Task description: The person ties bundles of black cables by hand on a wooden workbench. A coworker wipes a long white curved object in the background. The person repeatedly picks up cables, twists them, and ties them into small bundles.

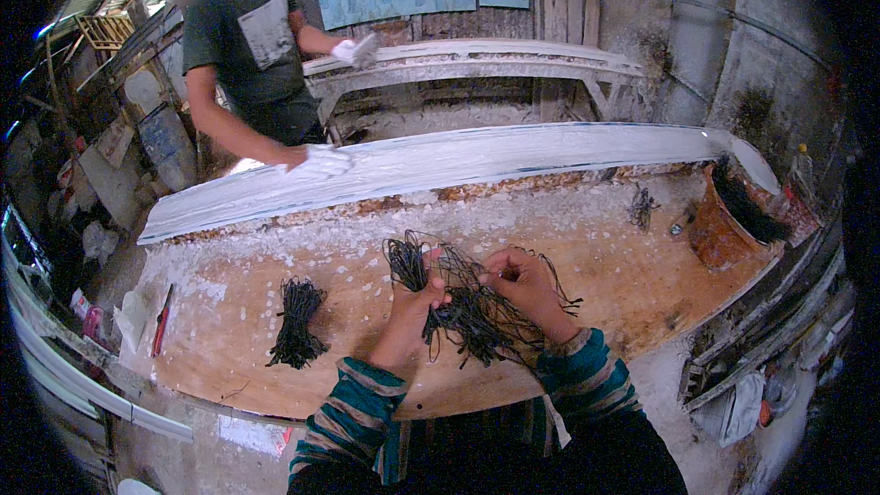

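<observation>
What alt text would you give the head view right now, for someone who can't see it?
Both hands, left hand and right hand, grip a tangle of thin black wires over a plaster-spattered wooden workbench. A tied wire bundle lies left; across it, another person presses a long white moulding.

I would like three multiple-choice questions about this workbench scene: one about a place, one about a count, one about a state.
1. Where does the separate tied bundle of black wires lie?
A. on the wooden board, to the left of the hands
B. inside the rusty container
C. on the long white moulding

2. How many of the person's own hands grip the tangled black wires?
A. none
B. one
C. two

3. In what state is the wooden board?
A. freshly painted blue
B. spattered with white plaster
C. covered with cloth

Answers: 1 A, the bundle rests on bare board; 2 C, left hand and right hand both grasp wires; 3 B, white splashes cover it.
</observation>
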Demonstrator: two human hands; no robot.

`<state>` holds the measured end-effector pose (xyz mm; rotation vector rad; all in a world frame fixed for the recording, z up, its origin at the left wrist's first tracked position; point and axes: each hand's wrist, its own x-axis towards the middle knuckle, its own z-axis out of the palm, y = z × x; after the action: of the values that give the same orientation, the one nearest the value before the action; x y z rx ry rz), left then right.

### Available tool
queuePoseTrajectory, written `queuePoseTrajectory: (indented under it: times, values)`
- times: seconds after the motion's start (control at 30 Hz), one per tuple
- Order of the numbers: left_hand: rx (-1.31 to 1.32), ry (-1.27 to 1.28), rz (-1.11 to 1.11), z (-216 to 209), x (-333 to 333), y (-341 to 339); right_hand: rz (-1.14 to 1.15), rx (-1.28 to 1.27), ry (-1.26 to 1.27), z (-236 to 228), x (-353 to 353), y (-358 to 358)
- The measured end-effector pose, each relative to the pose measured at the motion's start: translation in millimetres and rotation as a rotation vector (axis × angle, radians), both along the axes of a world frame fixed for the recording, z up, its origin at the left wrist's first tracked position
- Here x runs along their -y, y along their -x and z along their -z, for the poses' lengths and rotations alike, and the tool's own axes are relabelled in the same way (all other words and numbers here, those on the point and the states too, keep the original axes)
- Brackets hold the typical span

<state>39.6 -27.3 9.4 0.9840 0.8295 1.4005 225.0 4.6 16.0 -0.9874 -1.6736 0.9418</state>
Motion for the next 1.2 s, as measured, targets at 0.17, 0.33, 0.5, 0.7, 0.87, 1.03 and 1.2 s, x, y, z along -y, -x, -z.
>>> queuePoseTrajectory:
  times: [0.17,0.33,0.5,0.7,0.87,1.03,1.2]
  values:
    - [0.086,0.032,-0.012,9.1,-2.9,-0.9,-0.020,0.068,-0.207,5.1,11.0,13.9]
    - [0.077,0.053,-0.045,3.6,0.8,-4.4,-0.116,0.213,-0.306,-3.8,15.3,15.5]
    - [0.139,0.159,-0.057,2.5,-1.0,-3.9,-0.124,0.297,-0.465,-10.3,16.1,16.6]
    - [0.289,0.192,-0.051,6.7,-5.9,-1.2,-0.106,0.349,-0.469,-6.9,15.4,15.3]
    - [0.367,0.179,-0.081,0.8,-9.3,2.7,-0.098,0.357,-0.463,-12.9,13.7,12.6]
    - [0.474,0.087,-0.069,-4.9,-11.2,7.3,-0.023,0.341,-0.363,-7.4,9.8,7.3]
    - [0.530,0.031,-0.015,-1.7,-10.8,14.8,0.081,0.191,-0.188,0.1,3.8,4.3]
